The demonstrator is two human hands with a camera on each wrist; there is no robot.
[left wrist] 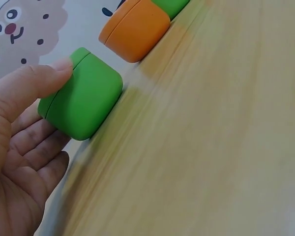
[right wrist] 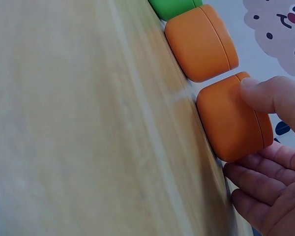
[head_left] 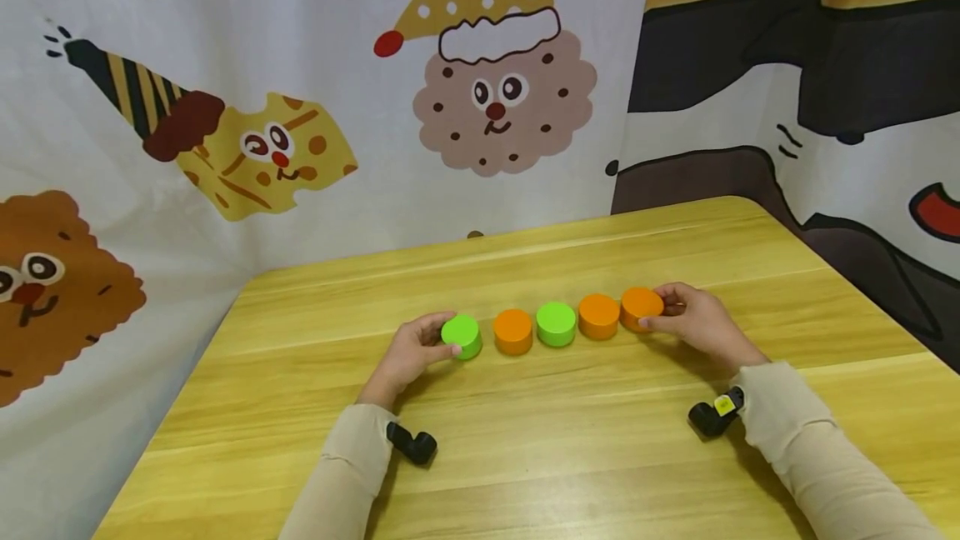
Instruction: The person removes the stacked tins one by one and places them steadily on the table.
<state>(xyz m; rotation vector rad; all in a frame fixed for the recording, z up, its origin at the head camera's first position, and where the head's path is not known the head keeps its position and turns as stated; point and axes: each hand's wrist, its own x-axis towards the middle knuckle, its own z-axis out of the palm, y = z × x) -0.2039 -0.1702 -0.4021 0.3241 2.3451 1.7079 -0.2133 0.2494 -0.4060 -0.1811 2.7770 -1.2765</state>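
Observation:
Several short round lidded containers, green and orange, stand in a row on the wooden table. My left hand (head_left: 408,350) pinches the green container (head_left: 461,337) at the left end, thumb on its near side and fingers behind. In the left wrist view that green container (left wrist: 86,98) rests on the tabletop. At the row's right end my right hand (head_left: 693,319) pinches an orange container (head_left: 641,309) between thumb and fingers. Between the hands stand an orange container (head_left: 513,332), a green one (head_left: 556,324) and another orange one (head_left: 598,317).
The wooden table (head_left: 540,457) runs back to a white cloth (head_left: 360,215) printed with cartoon biscuits and cheese. A small gap parts the left green container from its orange neighbour. A black wrist camera (head_left: 412,444) sits at the left sleeve, another camera (head_left: 716,413) at the right.

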